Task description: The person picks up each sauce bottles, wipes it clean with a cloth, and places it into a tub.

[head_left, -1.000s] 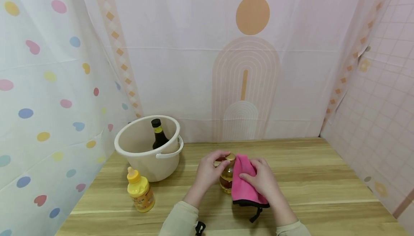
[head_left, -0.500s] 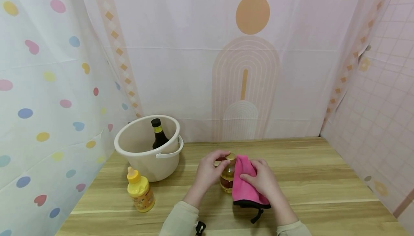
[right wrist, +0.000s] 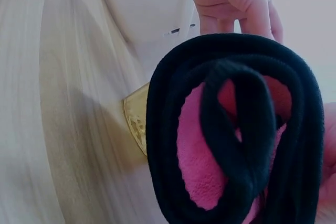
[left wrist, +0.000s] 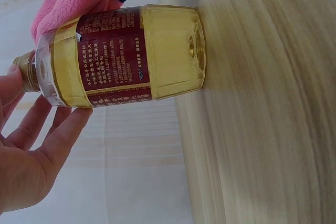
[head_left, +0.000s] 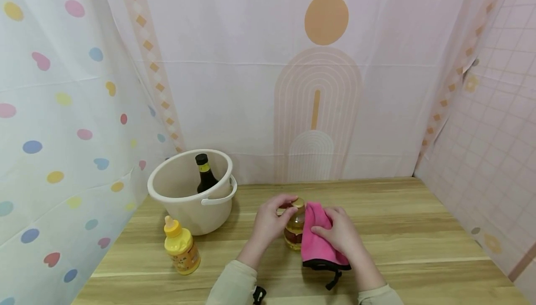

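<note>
A clear bottle of yellow oil [head_left: 294,236] with a dark red label stands upright in front of me. My left hand [head_left: 268,219] holds it at the gold cap [left wrist: 27,72], thumb on one side and fingertips on the shoulder. On its right side lies a folded pink cloth [head_left: 315,240] with black edging and a hanging black loop [head_left: 333,279]. My right hand [head_left: 341,233] grips this cloth, thumb on the near face; part of its fingers is hidden behind the fabric. The right wrist view looks into the cloth's folds [right wrist: 202,150].
Left of the hands, a cream bucket [head_left: 184,212] with a white handle holds a dark bottle [head_left: 206,177] with a black cap. A yellow squeeze bottle [head_left: 182,251] stands before the bucket. A black buckle [head_left: 259,294] shows by the left sleeve. Curtains bound the wooden table [head_left: 402,249].
The pink cloth and my right hand have slid slightly down along the bottle's side. My left hand keeps its place at the cap, and the bottle has hardly moved.
</note>
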